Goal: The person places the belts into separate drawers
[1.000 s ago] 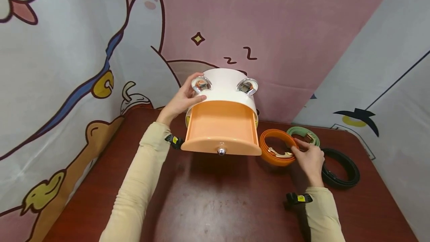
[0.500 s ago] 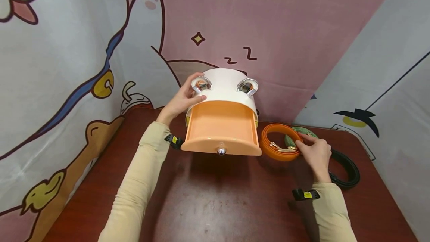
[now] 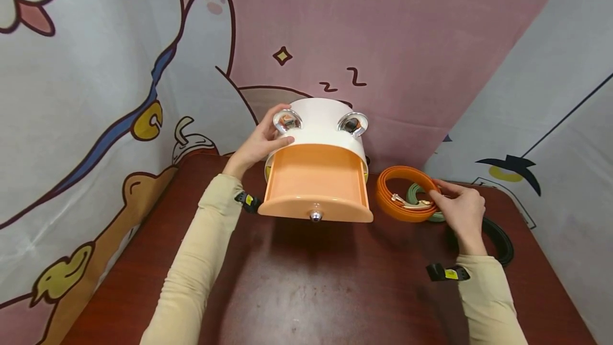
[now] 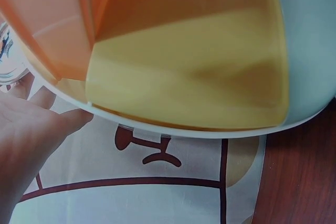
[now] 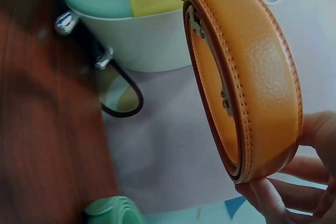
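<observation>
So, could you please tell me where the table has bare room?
The widest bare patch on the table lies between the left sleeve and right sleeve, in front of the drawer; another is left of the left sleeve. The right rear is crowded: the right hand holds the orange belt, with the green belt and black belt close by.

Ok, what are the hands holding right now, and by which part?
The right hand pinches the coiled orange belt by the right side of its coil; the left hand grips the white cabinet at its upper left.
</observation>
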`<state>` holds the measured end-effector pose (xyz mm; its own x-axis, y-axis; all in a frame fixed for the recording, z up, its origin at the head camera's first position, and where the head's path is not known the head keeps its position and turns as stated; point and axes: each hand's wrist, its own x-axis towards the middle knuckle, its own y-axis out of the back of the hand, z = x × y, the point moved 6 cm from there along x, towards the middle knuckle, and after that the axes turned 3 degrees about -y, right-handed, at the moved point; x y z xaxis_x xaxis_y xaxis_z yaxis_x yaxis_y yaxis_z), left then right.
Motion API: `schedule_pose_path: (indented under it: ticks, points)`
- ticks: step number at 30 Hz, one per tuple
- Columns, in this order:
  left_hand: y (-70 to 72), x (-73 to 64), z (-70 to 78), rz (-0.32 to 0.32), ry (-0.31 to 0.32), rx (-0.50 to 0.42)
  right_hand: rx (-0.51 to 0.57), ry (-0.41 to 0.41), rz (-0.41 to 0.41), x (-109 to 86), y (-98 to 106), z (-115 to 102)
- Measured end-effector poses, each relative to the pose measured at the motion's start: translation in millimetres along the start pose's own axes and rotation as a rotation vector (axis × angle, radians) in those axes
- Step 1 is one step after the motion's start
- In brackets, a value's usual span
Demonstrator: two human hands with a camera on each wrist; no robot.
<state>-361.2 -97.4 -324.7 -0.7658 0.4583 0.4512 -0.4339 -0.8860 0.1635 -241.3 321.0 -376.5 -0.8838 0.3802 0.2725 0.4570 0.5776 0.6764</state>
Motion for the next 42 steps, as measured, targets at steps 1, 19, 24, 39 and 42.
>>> schedule_pose_path:
  ticks: [1, 19, 24, 39, 42]
  points:
    - [0.1, -0.2, 0.1, 0.001, 0.0, 0.004, 0.005, 0.005, 0.001, 0.1, 2.0, -1.8]
    - [-0.3, 0.3, -3.8, 0.0, 0.017, -0.031, 0.005, 0.108, -0.013, -0.4, 18.6, -34.0]
    - [-0.6, 0.3, -3.1, -0.004, 0.0, -0.025, 0.027, 0.101, -0.037, 1.7, 19.8, -39.1]
    - [0.3, -0.4, -3.3, 0.002, 0.003, -0.02, 0.086, 0.174, -0.081, 7.0, 28.1, -63.1]
    - [0.1, 0.2, -2.7, 0.002, 0.011, -0.025, 0.074, 0.197, -0.082, 9.0, 29.1, -68.1]
